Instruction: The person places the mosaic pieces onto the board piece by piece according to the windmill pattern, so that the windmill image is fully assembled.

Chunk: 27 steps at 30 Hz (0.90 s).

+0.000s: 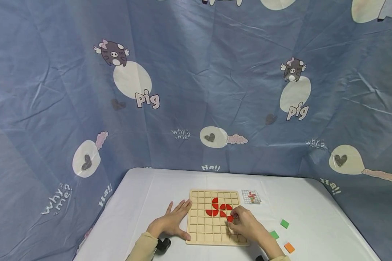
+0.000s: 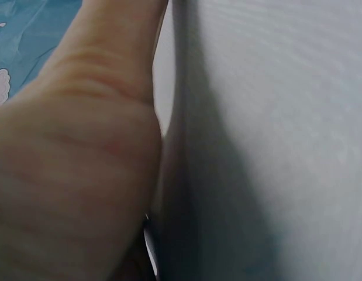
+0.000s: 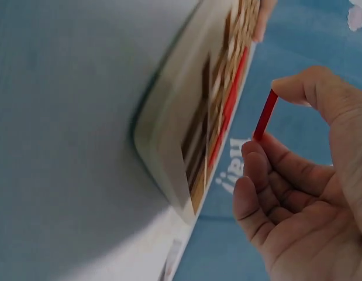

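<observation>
A square wooden board (image 1: 200, 229) with a raised grid lies on the white table. Several red curved pieces (image 1: 212, 212) sit in its cells, arranged like a pinwheel. Above the board's right half, my right hand (image 1: 246, 223) pinches a thin red tile (image 3: 266, 114) between thumb and a fingertip; the right wrist view shows it edge-on, raised off the board. My left hand (image 1: 174, 219) lies at the board's left edge with fingers spread, thumb and fingertips touching the rim. In the left wrist view only the blurred wrist and palm side of that hand (image 2: 75, 175) appear.
Behind the board's right corner lies a pattern card (image 1: 251, 197) with a red pinwheel drawn on a grid. Right of my right arm are two green tiles (image 1: 284, 223) and an orange tile (image 1: 289, 248). A blue printed curtain (image 1: 189, 90) hangs behind the table.
</observation>
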Available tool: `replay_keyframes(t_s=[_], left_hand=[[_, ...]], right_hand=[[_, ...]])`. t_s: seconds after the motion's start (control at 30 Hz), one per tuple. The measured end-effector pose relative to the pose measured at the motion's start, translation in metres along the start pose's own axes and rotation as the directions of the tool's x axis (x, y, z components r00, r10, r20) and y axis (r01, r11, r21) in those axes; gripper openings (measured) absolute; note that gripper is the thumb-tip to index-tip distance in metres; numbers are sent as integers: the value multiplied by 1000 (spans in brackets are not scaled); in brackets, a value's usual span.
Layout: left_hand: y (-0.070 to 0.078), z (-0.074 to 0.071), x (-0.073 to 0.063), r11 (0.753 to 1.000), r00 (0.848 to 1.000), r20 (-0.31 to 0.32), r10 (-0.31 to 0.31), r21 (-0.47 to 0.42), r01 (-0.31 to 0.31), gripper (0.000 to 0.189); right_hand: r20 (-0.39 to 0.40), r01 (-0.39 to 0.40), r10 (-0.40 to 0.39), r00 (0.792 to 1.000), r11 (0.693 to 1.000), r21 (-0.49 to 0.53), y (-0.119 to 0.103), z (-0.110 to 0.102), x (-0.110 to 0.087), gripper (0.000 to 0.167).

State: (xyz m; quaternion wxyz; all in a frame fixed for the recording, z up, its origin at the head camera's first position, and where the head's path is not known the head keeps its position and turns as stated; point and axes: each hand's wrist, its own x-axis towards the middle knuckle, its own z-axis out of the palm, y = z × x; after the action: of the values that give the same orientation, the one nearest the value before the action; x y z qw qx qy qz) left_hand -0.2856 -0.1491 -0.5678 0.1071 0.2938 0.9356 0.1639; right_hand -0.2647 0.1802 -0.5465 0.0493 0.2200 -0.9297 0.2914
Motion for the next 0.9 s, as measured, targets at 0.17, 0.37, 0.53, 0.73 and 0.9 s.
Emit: replay_keyframes(t_s=[0.17,0.37,0.53,0.73,0.9], left_hand=[[0,0,0,1000,1000,2,-2,7,2,127],[-1,1,1,1000,1000,-1,-3,16,4,128],[-2,2,1,1000,1000,-3,-4,19,5,129],[-1,1,1,1000,1000,-5,0,19,0,129],[0,0,1,1000,1000,-3,-1,11,1,128]], right_hand=[[17,45,-45,999,998,-43,0,10,2,22],[27,47,-45,999,998,-45,1,15,4,24],[42,44,-42,998,997,-60,1,17,5,25],[56,39,-35,998,997,-71,0,18,8,27],[59,33,-29,998,997,-71,1,19,9,28]])
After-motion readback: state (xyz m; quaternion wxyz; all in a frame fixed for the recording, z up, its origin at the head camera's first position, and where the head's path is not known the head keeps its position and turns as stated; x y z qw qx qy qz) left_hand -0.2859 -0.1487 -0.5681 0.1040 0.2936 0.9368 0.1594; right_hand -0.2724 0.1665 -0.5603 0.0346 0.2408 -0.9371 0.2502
